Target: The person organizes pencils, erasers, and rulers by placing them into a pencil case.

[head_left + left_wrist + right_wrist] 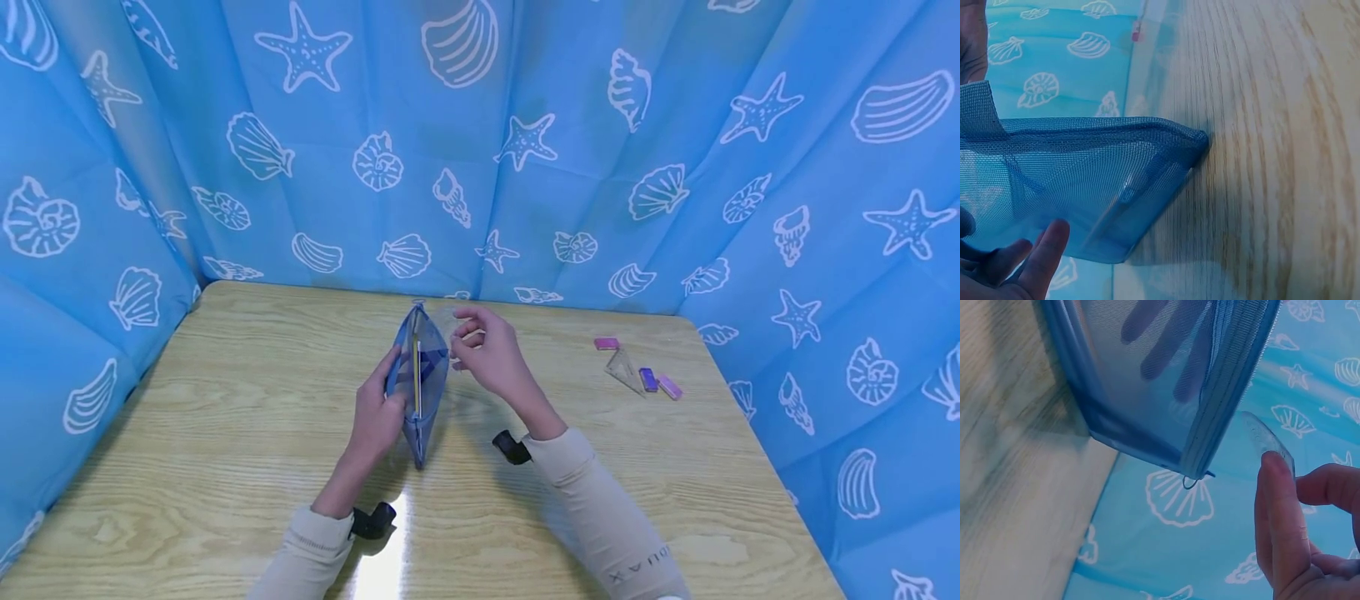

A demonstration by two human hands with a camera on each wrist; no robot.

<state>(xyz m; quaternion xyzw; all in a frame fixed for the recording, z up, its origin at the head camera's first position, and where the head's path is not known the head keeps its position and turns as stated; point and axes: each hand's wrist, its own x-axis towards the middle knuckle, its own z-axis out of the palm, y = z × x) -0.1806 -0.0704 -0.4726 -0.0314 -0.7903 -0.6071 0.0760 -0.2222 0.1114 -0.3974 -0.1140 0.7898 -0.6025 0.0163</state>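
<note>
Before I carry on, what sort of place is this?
Probably a curtained-off tabletop recording booth: a blue sheet curtain with white seashell and starfish prints closes off the far side and both flanks of a pale wood-grain table, and small black devices sit at both wrists.

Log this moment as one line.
left hand: holds open blue mesh pouch | right hand: pinches clear flat piece beside pouch | table, right side: clear triangle, purple block, two pink blocks
</note>
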